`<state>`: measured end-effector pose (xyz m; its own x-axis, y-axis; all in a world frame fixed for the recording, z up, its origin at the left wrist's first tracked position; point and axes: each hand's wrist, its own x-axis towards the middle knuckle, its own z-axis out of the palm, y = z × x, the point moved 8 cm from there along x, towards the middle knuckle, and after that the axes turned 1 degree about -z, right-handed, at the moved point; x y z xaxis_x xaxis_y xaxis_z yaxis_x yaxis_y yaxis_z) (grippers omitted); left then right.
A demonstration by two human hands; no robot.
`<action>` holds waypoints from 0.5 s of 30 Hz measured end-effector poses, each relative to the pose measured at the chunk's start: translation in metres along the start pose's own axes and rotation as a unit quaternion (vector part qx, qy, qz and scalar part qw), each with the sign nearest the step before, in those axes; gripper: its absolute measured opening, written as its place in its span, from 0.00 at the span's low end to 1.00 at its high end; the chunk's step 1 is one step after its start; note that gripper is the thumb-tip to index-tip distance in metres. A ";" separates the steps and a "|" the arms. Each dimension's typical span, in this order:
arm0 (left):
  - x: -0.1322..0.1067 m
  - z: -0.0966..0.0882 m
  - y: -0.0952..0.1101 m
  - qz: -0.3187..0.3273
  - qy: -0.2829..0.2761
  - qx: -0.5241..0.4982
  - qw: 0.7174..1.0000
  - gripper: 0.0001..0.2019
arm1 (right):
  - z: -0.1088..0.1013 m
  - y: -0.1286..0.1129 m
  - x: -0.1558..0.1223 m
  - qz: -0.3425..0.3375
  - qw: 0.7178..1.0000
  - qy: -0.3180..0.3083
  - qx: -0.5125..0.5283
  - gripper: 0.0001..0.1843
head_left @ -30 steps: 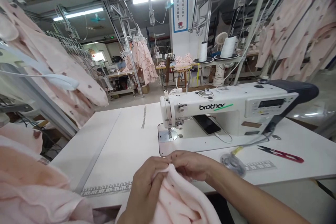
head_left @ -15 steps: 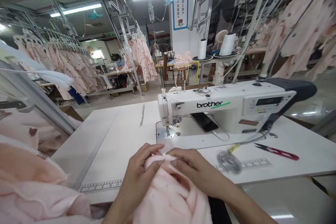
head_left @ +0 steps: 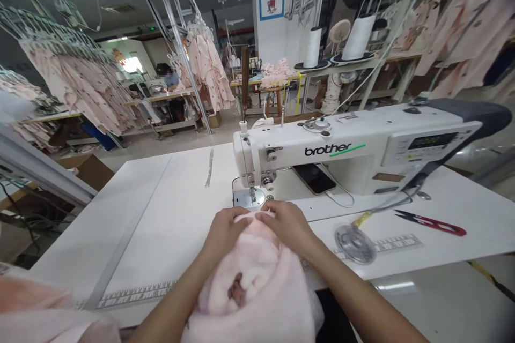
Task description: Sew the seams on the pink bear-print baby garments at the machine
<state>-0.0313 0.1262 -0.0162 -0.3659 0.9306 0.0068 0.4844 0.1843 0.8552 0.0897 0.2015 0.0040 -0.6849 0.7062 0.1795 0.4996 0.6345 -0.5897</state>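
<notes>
A soft pale-pink garment (head_left: 257, 278) with a brown patch of print hangs over the table's front edge toward me. My left hand (head_left: 227, 230) pinches its top edge from the left, thumb on top. From the right, my right hand (head_left: 287, 222) grips the same edge, its thumb close to the other one. Both hands are closed on the fabric just in front of the needle plate (head_left: 243, 198) of a white sewing machine (head_left: 322, 144). The presser foot (head_left: 253, 193) stands just beyond my fingertips. Fingers under the cloth are hidden.
A phone (head_left: 314, 178) with a cable lies under the machine arm. On the right are red-handled thread snips (head_left: 432, 223) and a clear round disc (head_left: 354, 243) over a ruler strip. More pink fabric (head_left: 36, 300) lies at lower left. Thread cones (head_left: 313, 48) stand behind.
Both hands have carried the garment's edge forward and up, closer to the presser foot. More of the garment, including its brown print, now shows. The camera view has shifted.
</notes>
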 end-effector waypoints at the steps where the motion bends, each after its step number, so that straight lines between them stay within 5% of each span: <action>1: 0.011 0.006 -0.007 0.003 -0.018 0.010 1.000 0.13 | 0.006 0.008 0.008 0.015 1.000 -0.005 -0.025 0.09; 8: 0.052 0.009 -0.025 0.014 0.010 0.111 0.994 0.09 | 0.027 0.033 0.054 0.074 0.993 -0.052 -0.070 0.07; 15: 0.069 0.008 -0.022 -0.006 0.006 0.139 0.990 0.09 | 0.029 0.049 0.064 0.100 0.991 -0.037 -0.078 0.06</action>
<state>-0.0610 0.1885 -0.0383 -0.3826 0.9239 0.0047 0.6788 0.2777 0.6798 0.0550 0.2693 -0.0362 -0.5986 0.8010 0.0101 0.7007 0.5296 -0.4781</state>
